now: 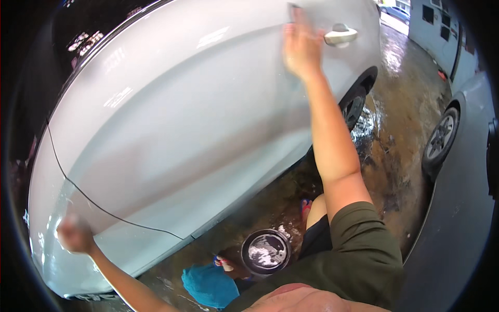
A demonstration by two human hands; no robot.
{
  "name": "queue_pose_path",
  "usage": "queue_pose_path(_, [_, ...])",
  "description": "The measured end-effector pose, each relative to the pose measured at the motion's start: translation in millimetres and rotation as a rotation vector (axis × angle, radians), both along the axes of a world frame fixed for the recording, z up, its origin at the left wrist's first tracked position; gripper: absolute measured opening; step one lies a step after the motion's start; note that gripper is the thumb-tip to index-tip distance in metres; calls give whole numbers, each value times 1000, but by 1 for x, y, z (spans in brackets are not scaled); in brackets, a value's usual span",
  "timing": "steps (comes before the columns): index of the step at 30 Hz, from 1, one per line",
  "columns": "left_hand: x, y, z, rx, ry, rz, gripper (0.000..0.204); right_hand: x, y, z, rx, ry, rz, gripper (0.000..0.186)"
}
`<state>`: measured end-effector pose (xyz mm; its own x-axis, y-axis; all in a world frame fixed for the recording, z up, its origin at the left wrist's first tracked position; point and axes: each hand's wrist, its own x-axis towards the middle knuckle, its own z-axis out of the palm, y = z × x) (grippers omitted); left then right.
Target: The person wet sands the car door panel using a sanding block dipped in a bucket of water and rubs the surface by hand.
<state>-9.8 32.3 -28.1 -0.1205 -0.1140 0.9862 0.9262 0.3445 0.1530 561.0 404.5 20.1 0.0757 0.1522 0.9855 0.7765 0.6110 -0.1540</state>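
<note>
Stretched far forward, my right hand is against the upper part of a silver car door, just left of the pale door handle. A small dark patch shows at its fingertips, too blurred to name. At the far left, my left hand is by the front body panel, beyond the curved door seam. Motion smears its fingers, and anything in it is hidden. Below the door, a dark round bucket holds foamy water. A bright blue cloth lies over my left knee.
Wet brown floor runs between this car and a second grey car on the right. The silver car's rear wheel shows past my right arm. My sandalled feet flank the bucket. A light wall stands at the back right.
</note>
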Motion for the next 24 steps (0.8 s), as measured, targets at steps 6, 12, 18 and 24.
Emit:
queue_pose_path(6, [1,-7,2,79,43,50,36,-75,-63,-19,47,-212,262,50])
queue_pose_path(12, [2,4,2,42,34,6,31,31,16,9,-194,70,10,56])
queue_pose_path(18, [-7,-10,-1,77,3,46,31,-70,-54,-12,82,-247,152,55])
queue_pose_path(24, [-8,-3,3,93,10,-13,33,-34,0,7,-51,109,212,51])
